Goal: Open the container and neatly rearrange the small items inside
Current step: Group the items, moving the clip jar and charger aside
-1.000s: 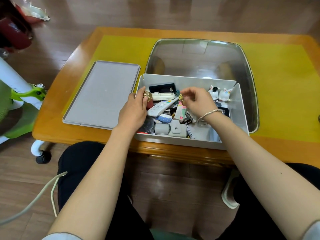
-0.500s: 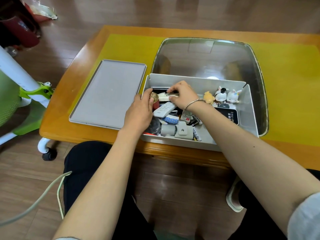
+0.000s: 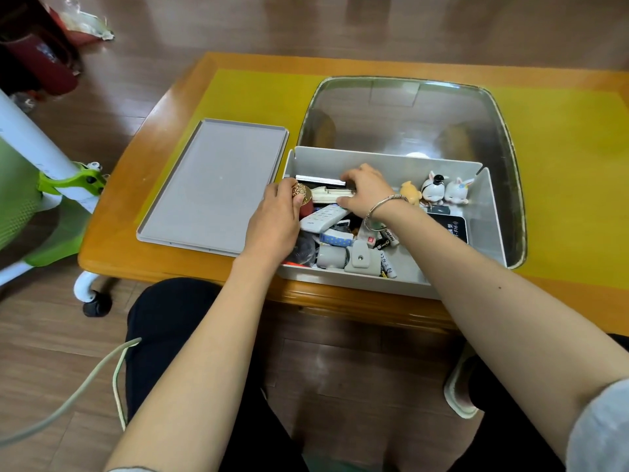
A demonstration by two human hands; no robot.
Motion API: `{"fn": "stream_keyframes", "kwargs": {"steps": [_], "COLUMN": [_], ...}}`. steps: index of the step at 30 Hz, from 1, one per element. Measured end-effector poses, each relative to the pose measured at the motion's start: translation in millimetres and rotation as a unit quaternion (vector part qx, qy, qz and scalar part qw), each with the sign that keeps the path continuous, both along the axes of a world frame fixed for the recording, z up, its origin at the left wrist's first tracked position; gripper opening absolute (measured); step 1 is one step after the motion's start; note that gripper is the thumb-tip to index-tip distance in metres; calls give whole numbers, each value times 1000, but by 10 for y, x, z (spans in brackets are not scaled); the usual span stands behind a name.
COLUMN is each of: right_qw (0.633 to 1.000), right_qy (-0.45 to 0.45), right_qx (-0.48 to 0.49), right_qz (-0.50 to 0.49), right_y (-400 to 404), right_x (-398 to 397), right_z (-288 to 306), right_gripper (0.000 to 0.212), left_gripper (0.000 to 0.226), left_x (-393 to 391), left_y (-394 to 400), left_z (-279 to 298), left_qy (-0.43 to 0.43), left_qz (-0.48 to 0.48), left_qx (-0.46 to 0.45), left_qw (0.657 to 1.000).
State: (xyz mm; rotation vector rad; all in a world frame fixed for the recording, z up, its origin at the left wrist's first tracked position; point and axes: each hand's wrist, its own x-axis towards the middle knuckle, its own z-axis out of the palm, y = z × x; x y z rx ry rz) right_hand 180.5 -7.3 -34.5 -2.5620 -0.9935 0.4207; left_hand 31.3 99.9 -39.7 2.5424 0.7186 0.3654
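Centrally, a low orange-brown wooden table (image 3: 143,212) with a yellow mat carries everything, seen from above by a seated person. Taking the open grey rectangular plastic container (image 3: 486,229) at the table's near edge as landmark: behind it lies a large shiny metal tray (image 3: 408,117), partly under the container's far wall. Just left of the container lies its flat grey rectangular lid (image 3: 214,185), top side down.

Inside the container, small items are jumbled at the left and middle. The left hand (image 3: 272,226) reaches over the container's left wall, its grip closed around a round gold ornate object (image 3: 299,190) atop something dark red. The right hand (image 3: 364,192) reaches to the container's far left corner, fingers curled on a cream-and-black oblong item (image 3: 326,195); a silver bangle (image 3: 381,206) circles its wrist.

Beneath the hands lies a white remote control (image 3: 323,218). Three small animal figurines (image 3: 439,192) stand against the container's far wall, toward its right. Batteries (image 3: 388,264) lie near the container's front wall.
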Motion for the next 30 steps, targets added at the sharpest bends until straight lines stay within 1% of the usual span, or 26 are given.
{"fn": "stream_keyframes", "kwargs": {"steps": [2, 4, 6, 7, 10, 14, 18, 20, 22, 25, 28, 30], "right_qw": [999, 995, 988, 987, 987, 985, 987, 987, 987, 987, 990, 993], "right_qy": [29, 87, 132, 135, 116, 112, 58, 54, 60, 81, 64, 37], "right_qx": [12, 38, 68, 77, 90, 79, 61, 65, 84, 129, 124, 112], "right_qz": [17, 21, 33, 43, 71, 105, 136, 140, 120, 56, 18, 2], "right_y": [-50, -114, -188, -223, -331, -408, -388, -383, -398, -468, -550, -595], "right_x": [-5, -34, -73, -93, -164, -270, -286, -294, -301, -293, -284, -280], "right_z": [48, 119, 184, 208, 228, 195, 232, 256, 277, 281, 256, 241], "right_gripper": [44, 37, 39, 40, 38, 39, 45, 45, 41, 33, 29, 27], "left_gripper": [35, 32, 32, 32, 34, 35, 36, 36, 36, 36, 35, 34], "left_x": [-3, -12, -32, -42, -66, -88, -99, -98, -95, -96, -99, -100], "left_y": [-2, -9, -25, -30, -41, -50, -64, -65, -61, -57, -53, -55], "left_z": [6, 29, 54, 66, 87, 109, 112, 108, 102, 99, 94, 94], "left_qy": [-23, -62, -108, -124, -153, -187, -214, -216, -215, -218, -216, -211], "left_qz": [-1, 3, 12, 16, 18, 18, 16, 14, 14, 2, -11, -14], "left_qx": [-6, -13, -16, -15, -14, -20, -27, -34, -40, -36, -27, -25], "left_qw": [1000, 998, 994, 992, 988, 982, 976, 976, 976, 975, 976, 977]}}
